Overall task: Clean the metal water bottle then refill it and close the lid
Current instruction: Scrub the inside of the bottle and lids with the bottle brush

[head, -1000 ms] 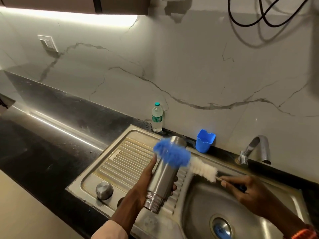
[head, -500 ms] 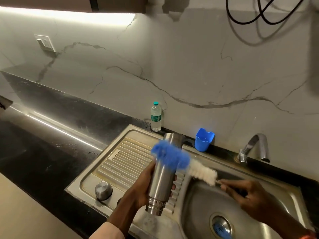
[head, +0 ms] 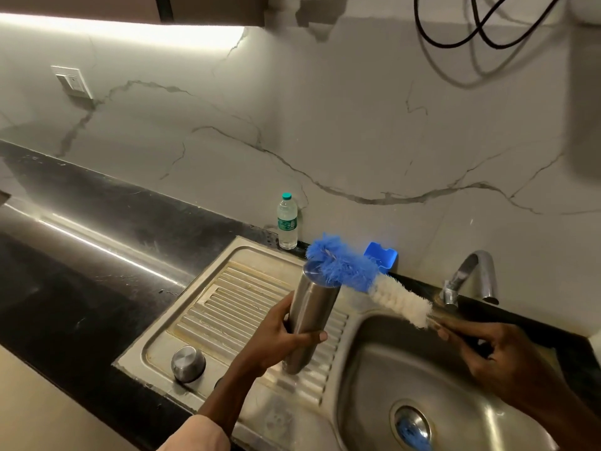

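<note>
My left hand (head: pixel 286 336) grips the metal water bottle (head: pixel 312 317) round its middle, holding it tilted over the sink's ribbed drainboard (head: pixel 227 307). Its threaded mouth points down toward me and its flat base faces up and away. My right hand (head: pixel 497 356) holds the handle of a bottle brush (head: pixel 364 278) with blue bristles at the tip and white bristles nearer the handle. The blue bristles lie across the bottle's upper end. The round metal lid (head: pixel 188 363) sits on the drainboard's near left corner.
A steel sink basin (head: pixel 374 379) with a drain lies below my right hand, and a tap (head: pixel 468 275) stands behind it. A small plastic water bottle (head: pixel 287 221) and a blue holder (head: pixel 383 260) stand against the marble wall. Black countertop (head: pixel 81 271) spreads left.
The brush head has slid up from the bottle's side to its upper end. My left hand has shifted along the bottle toward its mouth end.
</note>
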